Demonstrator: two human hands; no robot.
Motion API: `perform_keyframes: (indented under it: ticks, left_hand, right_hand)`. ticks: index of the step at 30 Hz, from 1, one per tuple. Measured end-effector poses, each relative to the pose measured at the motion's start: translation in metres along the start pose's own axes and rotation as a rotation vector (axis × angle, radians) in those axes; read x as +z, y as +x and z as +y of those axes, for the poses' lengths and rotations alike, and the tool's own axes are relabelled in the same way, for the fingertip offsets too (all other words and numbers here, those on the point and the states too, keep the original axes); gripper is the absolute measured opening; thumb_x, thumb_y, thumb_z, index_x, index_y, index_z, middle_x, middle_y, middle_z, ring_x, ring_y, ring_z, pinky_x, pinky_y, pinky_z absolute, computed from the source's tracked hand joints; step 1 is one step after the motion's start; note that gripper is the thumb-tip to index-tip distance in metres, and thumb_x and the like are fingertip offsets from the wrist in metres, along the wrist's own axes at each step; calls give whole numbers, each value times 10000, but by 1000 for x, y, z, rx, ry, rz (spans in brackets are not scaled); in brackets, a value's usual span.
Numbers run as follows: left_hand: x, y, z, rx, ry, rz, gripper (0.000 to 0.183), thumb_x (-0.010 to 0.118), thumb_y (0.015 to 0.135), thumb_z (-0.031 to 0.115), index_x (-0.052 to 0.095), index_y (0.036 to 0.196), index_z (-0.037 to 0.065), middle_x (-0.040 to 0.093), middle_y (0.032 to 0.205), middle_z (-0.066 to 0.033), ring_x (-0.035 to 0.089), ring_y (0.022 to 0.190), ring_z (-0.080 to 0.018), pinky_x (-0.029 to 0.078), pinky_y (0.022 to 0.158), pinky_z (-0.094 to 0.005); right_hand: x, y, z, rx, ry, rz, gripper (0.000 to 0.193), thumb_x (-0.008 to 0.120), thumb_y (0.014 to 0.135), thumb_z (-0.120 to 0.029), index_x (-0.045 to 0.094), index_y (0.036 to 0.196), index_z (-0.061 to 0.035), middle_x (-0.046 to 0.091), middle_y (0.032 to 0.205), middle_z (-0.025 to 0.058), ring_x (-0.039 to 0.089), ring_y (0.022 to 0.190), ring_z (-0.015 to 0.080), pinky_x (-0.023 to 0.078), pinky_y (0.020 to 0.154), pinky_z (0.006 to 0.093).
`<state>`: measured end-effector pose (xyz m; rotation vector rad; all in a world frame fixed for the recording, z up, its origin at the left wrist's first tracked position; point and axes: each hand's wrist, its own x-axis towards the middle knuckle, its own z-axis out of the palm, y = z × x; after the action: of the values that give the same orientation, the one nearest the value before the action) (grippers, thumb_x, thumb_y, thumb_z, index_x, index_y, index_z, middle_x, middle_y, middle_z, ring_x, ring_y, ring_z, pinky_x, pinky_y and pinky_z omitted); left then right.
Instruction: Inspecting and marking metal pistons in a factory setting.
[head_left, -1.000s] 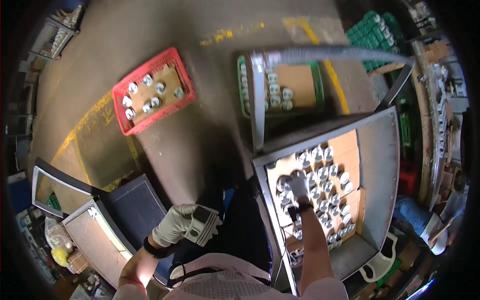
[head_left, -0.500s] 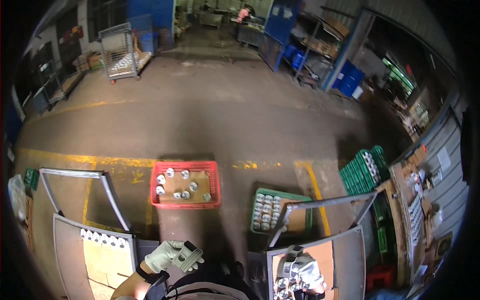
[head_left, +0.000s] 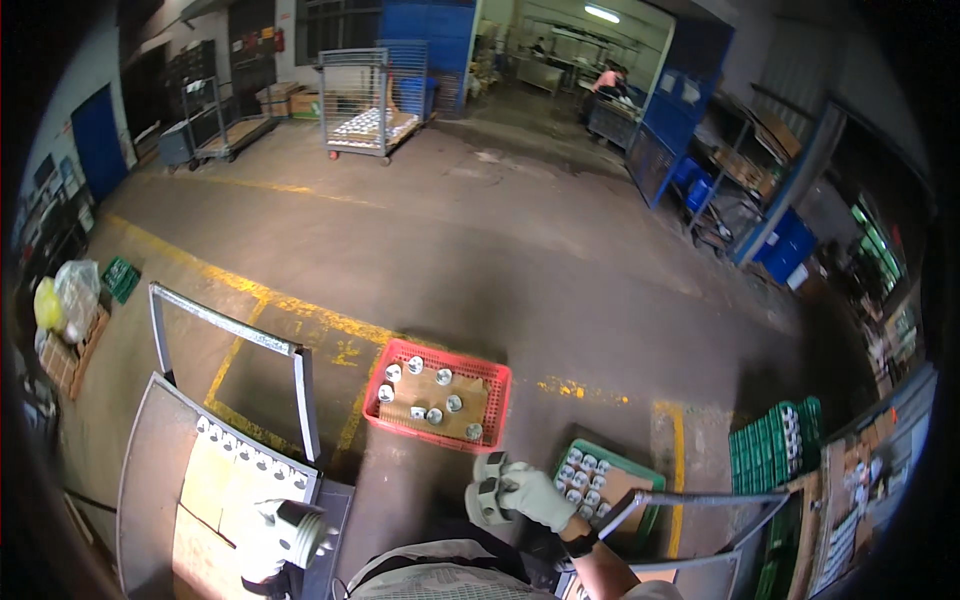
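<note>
My left hand (head_left: 264,548), in a white glove, is closed round a grey metal piston (head_left: 300,532) with ring grooves. It is above the cardboard sheet (head_left: 200,510) on the left cart, where a row of pistons (head_left: 245,456) stands along the far edge. In front of my body, my gloved right hand (head_left: 538,497) grips another piston (head_left: 487,498), between the two carts. Glove and tilt hide part of each held piston. The right cart (head_left: 700,575) shows only partly at the lower edge.
Ahead on the floor lie a red crate (head_left: 505,400) with several pistons on cardboard and a green crate (head_left: 652,482) with more. Metal handle frames rise from the left cart (head_left: 230,322) and right cart (head_left: 715,496). Stacked green crates (head_left: 760,450) stand right; a wire trolley (head_left: 355,105) stands farther off.
My left hand has moved left with its piston, over the left cart. My right hand has lifted away from the right cart toward the middle with a piston. The view has turned left.
</note>
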<state>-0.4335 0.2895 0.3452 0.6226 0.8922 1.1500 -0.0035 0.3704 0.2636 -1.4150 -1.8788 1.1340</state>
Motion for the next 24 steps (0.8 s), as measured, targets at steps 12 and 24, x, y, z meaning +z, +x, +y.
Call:
perform_keyframes:
  ticks: [12,24]
  left_hand:
    - [25,-79,-41,511,-115,864,366,545,939,218,564,1092,-114,671,909,-263,678,660,-340,576,588,-400]
    - [-44,-208,-66,411,14,929,593,623,879,344,546,1122,-191,646,929,-370,697,707,-382,589,577,-375]
  right_hand:
    - [70,186,-59,-450,265,-456,191,739,734,-73,696,917,-38,636,885,89,603,838,242,485,775,369]
    - [244,219,-156,-666,-234,-974,357,643,670,-35,591,1020,9,577,912,61,549,802,155,477,716,291]
